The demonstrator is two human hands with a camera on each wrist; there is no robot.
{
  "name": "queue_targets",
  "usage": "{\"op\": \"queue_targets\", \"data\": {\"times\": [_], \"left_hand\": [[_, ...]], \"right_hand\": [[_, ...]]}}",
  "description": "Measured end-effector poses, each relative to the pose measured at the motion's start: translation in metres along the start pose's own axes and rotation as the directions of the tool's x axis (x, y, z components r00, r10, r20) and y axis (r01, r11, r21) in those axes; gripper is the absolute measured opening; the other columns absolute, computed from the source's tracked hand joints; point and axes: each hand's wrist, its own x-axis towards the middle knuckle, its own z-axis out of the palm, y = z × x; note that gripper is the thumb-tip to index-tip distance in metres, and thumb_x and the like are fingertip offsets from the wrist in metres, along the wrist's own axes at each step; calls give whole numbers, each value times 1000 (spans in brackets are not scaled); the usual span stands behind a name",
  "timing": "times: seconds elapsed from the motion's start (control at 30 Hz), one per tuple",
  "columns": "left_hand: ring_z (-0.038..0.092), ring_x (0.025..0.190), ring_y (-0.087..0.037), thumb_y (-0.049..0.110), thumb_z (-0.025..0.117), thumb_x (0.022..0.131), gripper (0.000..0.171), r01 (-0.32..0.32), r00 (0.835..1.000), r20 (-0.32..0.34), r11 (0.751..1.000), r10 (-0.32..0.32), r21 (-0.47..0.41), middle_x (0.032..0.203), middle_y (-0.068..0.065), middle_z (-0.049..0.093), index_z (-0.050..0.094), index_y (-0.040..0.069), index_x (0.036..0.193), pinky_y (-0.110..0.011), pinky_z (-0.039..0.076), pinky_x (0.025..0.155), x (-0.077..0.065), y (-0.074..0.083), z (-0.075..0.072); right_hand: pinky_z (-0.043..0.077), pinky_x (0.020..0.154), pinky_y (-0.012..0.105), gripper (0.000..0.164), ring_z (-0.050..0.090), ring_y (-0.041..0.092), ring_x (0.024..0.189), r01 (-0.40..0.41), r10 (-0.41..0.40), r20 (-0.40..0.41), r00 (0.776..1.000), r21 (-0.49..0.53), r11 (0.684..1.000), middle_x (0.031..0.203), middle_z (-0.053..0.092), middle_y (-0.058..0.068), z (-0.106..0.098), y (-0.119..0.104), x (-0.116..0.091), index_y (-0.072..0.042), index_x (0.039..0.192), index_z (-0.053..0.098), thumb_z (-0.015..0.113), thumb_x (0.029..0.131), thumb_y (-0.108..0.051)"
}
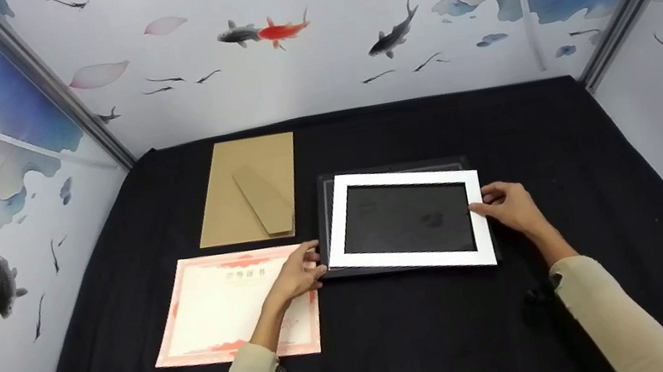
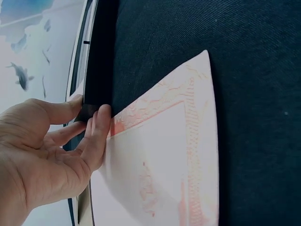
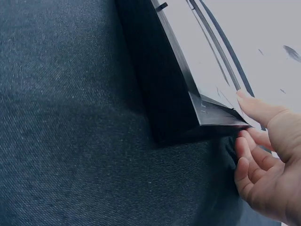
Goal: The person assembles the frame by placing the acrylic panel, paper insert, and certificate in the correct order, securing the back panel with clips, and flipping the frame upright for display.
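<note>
White mat board (image 1: pixel 411 259): lay over the black picture frame (image 3: pixel 162 84) on the cloth-covered surface (image 1: pixel 411 341), turned slightly askew to it. I could not tell how much of its underside touched the frame.

Right hand (image 1: pixel 511 207), at the mat's 3 o'clock: clamped on the mat edge, thumb on top, fingers outside and below. Left hand (image 1: pixel 296 275), between 8 and 9 o'clock: thumb at the mat's corner, fingers by the frame side; whether it pinched or only touched, I could not tell.

Handling, my estimate: light, thin and fairly stiff, though the narrow border could flex or crease if I pulled on one side alone. Smooth face, so a dry pinch might slide. Best holds: opposite outer edges, at 3 and 9 o'clock, with little pressure. I judged the inner opening a poor grip, and white card likely to mark.

Nearby: the certificate (image 1: pixel 218 313) lay toward 8 o'clock, partly under the left forearm, and I rated it easily bent. The brown backing board (image 1: pixel 225 197) lay toward 10 o'clock.
</note>
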Motion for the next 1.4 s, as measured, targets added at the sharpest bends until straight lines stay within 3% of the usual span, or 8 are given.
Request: {"op": "queue_targets", "data": {"times": [0.2, 0.37, 0.53, 0.6, 0.8, 1.17, 1.4], "left_hand": [[65, 91, -39, -12, 62, 94, 55, -32, 999, -32, 997, 29, -70, 123, -31, 52, 43, -9, 145, -47, 59, 71, -1, -2, 1], [66, 85, -34, -13, 62, 92, 55, -48, 998, -47, 997, 46, -61, 120, -30, 54, 46, -9, 144, -44, 59, 69, -2, -3, 2], [65, 85, -42, -16, 61, 91, 54, -69, 996, -52, 997, 67, -47, 119, -34, 54, 45, -13, 142, -49, 59, 70, -4, 2, 1], [65, 86, -44, -17, 61, 90, 54, -68, 996, -56, 997, 66, -36, 120, -34, 54, 45, -13, 142, -49, 59, 70, -3, 3, 0], [65, 88, -33, -14, 62, 92, 54, -46, 998, -50, 999, 45, -26, 121, -31, 55, 47, -9, 143, -41, 59, 70, 0, -3, -1], [64, 84, -29, -15, 63, 91, 55, -36, 998, -58, 998, 33, -49, 122, -31, 54, 47, -8, 144, -42, 59, 69, 0, -2, -1], [67, 88, -35, -15, 63, 91, 55, -38, 998, -50, 998, 36, -46, 123, -32, 54, 47, -8, 143, -44, 59, 70, 1, -2, 0]], "right_hand": [[48, 69, 20, 42, 63, 29, 87, 25, -24, -25, 999, 29, 999, 99, 67, 22, -1, 2, -1, 11, 120, 66, 80, 91, -16], [49, 65, 21, 30, 63, 23, 79, 45, -43, -34, 999, 66, 997, 92, 69, 19, -4, 7, -2, 10, 117, 66, 73, 95, -9], [49, 60, 25, 25, 63, 24, 71, 55, -51, -31, 998, 146, 988, 88, 69, 20, -7, 11, -3, 11, 117, 65, 66, 99, -7], [49, 60, 26, 26, 62, 23, 70, 45, -41, -24, 999, 186, 982, 87, 69, 22, -8, 12, -3, 12, 118, 64, 65, 100, -8], [50, 63, 26, 30, 59, 17, 72, -42, 38, 20, 999, 230, 972, 92, 67, 19, -14, 8, 1, 11, 122, 64, 65, 101, -11], [48, 63, 24, 29, 59, 22, 76, 13, -15, 15, 1000, 117, 993, 97, 68, 22, -7, -5, 9, 10, 120, 66, 65, 100, -10], [46, 59, 28, 23, 58, 22, 70, 43, -45, -31, 998, -89, 995, 86, 68, 15, 1, -17, 15, 8, 115, 69, 66, 99, -8]]}}
